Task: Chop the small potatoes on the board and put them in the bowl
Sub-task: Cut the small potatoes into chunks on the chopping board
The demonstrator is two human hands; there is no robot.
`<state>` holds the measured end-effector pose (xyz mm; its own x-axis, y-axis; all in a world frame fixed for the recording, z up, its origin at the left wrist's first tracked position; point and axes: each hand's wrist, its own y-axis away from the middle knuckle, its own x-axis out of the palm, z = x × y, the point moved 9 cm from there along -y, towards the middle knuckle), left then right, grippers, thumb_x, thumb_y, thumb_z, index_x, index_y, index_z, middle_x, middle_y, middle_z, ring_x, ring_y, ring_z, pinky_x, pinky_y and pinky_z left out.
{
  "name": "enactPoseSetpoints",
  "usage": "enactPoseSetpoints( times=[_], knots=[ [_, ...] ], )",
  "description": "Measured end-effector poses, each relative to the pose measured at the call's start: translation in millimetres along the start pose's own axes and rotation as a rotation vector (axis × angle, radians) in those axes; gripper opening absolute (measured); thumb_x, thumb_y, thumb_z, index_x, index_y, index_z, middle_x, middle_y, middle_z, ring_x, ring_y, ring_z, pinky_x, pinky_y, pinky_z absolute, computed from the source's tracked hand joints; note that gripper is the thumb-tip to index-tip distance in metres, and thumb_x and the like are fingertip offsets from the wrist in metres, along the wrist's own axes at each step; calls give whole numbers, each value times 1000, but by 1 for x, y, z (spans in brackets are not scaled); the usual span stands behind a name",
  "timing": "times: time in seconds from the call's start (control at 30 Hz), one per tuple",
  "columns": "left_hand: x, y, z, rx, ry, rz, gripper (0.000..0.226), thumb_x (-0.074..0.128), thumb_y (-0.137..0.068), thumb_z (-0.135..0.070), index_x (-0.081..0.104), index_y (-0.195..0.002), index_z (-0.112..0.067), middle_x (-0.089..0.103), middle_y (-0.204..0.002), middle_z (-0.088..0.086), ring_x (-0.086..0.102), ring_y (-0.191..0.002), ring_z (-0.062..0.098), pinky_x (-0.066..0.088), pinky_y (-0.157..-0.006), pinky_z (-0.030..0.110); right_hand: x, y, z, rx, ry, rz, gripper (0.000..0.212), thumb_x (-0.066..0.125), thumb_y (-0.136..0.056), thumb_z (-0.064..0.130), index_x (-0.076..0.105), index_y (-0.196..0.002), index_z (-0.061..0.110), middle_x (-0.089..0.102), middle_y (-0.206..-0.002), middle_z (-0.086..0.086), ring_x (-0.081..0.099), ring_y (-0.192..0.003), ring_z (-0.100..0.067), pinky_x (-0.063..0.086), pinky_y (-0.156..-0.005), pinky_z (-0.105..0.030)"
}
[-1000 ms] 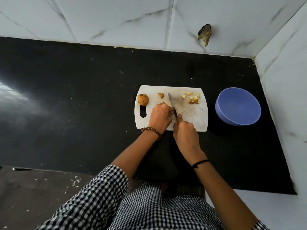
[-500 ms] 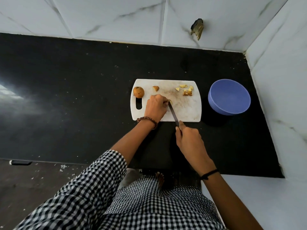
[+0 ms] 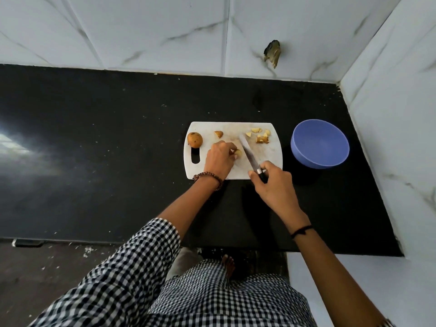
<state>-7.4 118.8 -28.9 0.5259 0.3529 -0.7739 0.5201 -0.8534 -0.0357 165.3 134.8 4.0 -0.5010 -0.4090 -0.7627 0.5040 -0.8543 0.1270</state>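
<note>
as the knife (image 3: 247, 149), gripped by the right hand (image 3: 273, 182), now reaches farther across the cutting board (image 3: 269, 156), the left hand (image 3: 218, 159) pinches a potato piece (image 3: 238, 153); black tabletop (image 3: 118, 149), marble-tiled walls (image 3: 165, 31).

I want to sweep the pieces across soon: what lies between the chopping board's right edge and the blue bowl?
Nothing. The head view shows only a strip of bare black counter between the board and the bowl.
</note>
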Motion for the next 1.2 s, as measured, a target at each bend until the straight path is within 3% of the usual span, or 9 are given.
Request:
enactPoseSetpoints(
  times=[0.1,0.23,0.4,0.7,0.93,1.1,1.2],
  knots=[
    [0,-1,6,-35,61,6,21,68,-84,-9,72,-105,-10,71,-98,8,67,-89,19,55,-83,31,11,-28,4,-8,-37,-22,15,68,-93,26,58,-94,15,55,-75,8,56,-69,-8,38,-56,-13],
    [-3,-2,13,-61,106,-9,19,68,-85,-8,70,-104,-6,71,-98,9,66,-90,18,55,-83,29,22,-61,12,-39,-83,-35,23,73,-89,17,59,-106,13,60,-91,4,57,-81,-11,38,-61,-10],
    [-7,-1,16,-40,53,-42,13,65,-87,-12,67,-100,-8,63,-98,8,62,-85,20,53,-76,31,34,-78,12,-46,-96,-13,31,74,-88,18,59,-115,14,63,-99,3,60,-89,-12,46,-78,-23],
    [-15,4,23,-24,-46,-58,10,62,-89,-19,64,-92,-10,61,-88,2,59,-71,16,55,-64,36,40,-111,37,-121,-101,-27,23,72,-90,23,55,-104,17,63,-90,2,59,-79,-11,41,-64,-16],
    [-14,4,22,9,-50,-36,11,60,-89,-16,66,-95,-8,58,-90,2,57,-69,16,54,-62,33,56,-135,51,-91,-83,13,33,76,-87,22,55,-111,16,61,-96,2,59,-86,-12,48,-75,-23],
    [-14,3,22,14,-41,-64,16,63,-90,-22,67,-97,-8,57,-91,4,57,-73,19,52,-62,34,40,-118,27,-41,-135,-54,29,77,-86,21,57,-105,14,58,-86,8,58,-78,-9,39,-62,-9],
    [-13,4,13,81,19,-76,14,63,-90,-16,69,-99,-7,58,-92,6,60,-74,19,54,-67,35,32,-104,9,7,-167,-70,30,75,-88,22,59,-112,13,65,-98,5,60,-89,-8,44,-75,-13]
  ],
)
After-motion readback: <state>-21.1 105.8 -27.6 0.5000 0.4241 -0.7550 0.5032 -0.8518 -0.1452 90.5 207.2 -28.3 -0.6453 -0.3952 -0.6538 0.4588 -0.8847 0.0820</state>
